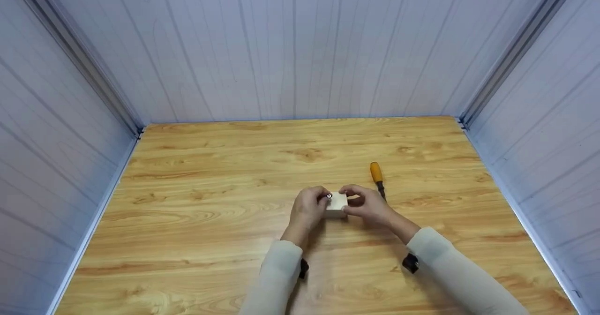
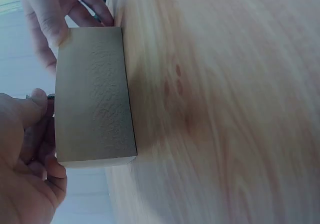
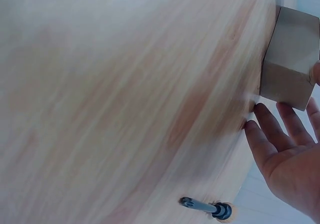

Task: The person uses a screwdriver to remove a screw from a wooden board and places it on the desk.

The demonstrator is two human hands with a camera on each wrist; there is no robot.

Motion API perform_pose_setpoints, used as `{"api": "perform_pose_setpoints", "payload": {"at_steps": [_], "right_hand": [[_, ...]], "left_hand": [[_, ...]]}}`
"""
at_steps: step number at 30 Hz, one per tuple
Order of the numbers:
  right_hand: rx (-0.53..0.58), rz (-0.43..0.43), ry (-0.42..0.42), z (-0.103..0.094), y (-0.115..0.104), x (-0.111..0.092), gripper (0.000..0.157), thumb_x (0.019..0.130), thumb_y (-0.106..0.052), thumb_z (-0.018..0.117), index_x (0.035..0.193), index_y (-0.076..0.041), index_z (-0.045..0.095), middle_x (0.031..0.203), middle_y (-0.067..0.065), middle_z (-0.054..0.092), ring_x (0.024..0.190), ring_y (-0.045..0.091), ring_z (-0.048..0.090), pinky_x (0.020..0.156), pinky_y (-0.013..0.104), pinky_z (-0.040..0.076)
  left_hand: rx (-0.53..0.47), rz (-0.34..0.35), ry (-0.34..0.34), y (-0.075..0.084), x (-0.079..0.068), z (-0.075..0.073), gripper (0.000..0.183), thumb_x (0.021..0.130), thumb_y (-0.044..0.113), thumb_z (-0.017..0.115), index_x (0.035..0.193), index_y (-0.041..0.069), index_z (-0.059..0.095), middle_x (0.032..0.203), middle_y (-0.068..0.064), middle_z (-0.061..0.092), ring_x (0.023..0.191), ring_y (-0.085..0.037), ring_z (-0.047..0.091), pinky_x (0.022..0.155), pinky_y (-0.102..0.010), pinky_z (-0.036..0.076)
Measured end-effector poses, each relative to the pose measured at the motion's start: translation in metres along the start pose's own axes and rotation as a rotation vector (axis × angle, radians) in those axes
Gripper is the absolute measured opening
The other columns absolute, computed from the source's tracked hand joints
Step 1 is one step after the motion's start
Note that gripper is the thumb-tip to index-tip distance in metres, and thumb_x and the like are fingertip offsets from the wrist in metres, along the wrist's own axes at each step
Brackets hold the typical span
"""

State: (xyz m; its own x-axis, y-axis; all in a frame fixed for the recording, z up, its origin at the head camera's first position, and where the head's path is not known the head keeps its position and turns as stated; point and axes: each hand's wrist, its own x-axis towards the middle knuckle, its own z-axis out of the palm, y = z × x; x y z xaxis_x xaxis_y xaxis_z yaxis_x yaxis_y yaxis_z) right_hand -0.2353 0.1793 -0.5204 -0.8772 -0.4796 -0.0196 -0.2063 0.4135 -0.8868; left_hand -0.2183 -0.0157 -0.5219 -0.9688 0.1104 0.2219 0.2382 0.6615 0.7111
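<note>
A pale rectangular block [image 1: 337, 201] sits on the wooden table, between both hands. At its left end my left hand [image 1: 307, 208] pinches a small shiny round metal piece [image 1: 329, 196] between thumb and fingertips, close over the block's top. In the left wrist view that metal piece [image 2: 50, 97] is mostly covered by the thumb, so I cannot tell its kind. My right hand [image 1: 370, 206] holds the block's right end, thumb at the near corner and index finger at the far corner. Its other fingers [image 3: 270, 129] spread beside the end face in the right wrist view.
A screwdriver with an orange handle [image 1: 376, 172] lies just behind the right hand, its cross-shaped tip [image 3: 187, 202] showing in the right wrist view. Pale panel walls [image 1: 295, 48] enclose the wooden table [image 1: 211, 165] at the back and both sides.
</note>
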Motion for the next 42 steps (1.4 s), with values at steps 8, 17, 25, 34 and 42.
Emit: {"api": "perform_pose_setpoints", "payload": {"at_steps": [8,17,25,34,42], "right_hand": [[-0.013,-0.022,0.019,0.002,0.014,0.005,0.043,0.074,-0.024,0.069,0.114,-0.018,0.053,0.112,0.009,0.056,0.099,0.03,0.058,0.082,0.041,0.046],[0.027,-0.001,-0.015,-0.001,-0.012,-0.001,0.043,0.077,-0.011,0.066,0.116,-0.006,0.051,0.116,0.021,0.052,0.103,0.039,0.053,0.084,0.047,0.043],[0.003,0.019,-0.016,-0.002,-0.022,-0.006,0.044,0.077,-0.01,0.065,0.118,-0.004,0.05,0.118,0.02,0.051,0.104,0.037,0.053,0.083,0.041,0.046],[0.018,0.009,-0.007,-0.001,-0.021,-0.006,0.043,0.078,-0.009,0.064,0.117,-0.004,0.05,0.117,0.022,0.051,0.104,0.04,0.052,0.085,0.049,0.042],[0.018,-0.016,-0.003,0.0,-0.02,-0.007,0.043,0.078,-0.008,0.064,0.117,-0.002,0.05,0.118,0.022,0.051,0.104,0.04,0.052,0.085,0.05,0.041]], "left_hand": [[-0.044,0.064,0.004,-0.002,0.0,0.005,0.008,0.08,0.007,0.06,0.081,0.014,0.058,0.081,0.003,0.061,0.075,-0.007,0.056,0.067,-0.021,0.046],[-0.102,0.108,0.075,-0.005,0.002,0.012,0.008,0.079,0.005,0.061,0.079,0.012,0.057,0.079,0.001,0.06,0.076,-0.008,0.056,0.069,-0.022,0.046],[-0.113,0.078,0.092,-0.006,0.0,0.016,0.008,0.081,0.009,0.06,0.078,0.016,0.056,0.08,0.004,0.059,0.074,-0.005,0.055,0.066,-0.02,0.046],[-0.129,0.087,0.13,-0.005,-0.001,0.018,0.008,0.079,0.008,0.062,0.077,0.014,0.056,0.078,0.004,0.059,0.073,-0.007,0.054,0.065,-0.021,0.045],[-0.147,0.084,0.16,-0.004,-0.003,0.02,0.012,0.077,0.008,0.064,0.075,0.013,0.054,0.075,0.005,0.055,0.068,-0.006,0.05,0.06,-0.019,0.042]]}}
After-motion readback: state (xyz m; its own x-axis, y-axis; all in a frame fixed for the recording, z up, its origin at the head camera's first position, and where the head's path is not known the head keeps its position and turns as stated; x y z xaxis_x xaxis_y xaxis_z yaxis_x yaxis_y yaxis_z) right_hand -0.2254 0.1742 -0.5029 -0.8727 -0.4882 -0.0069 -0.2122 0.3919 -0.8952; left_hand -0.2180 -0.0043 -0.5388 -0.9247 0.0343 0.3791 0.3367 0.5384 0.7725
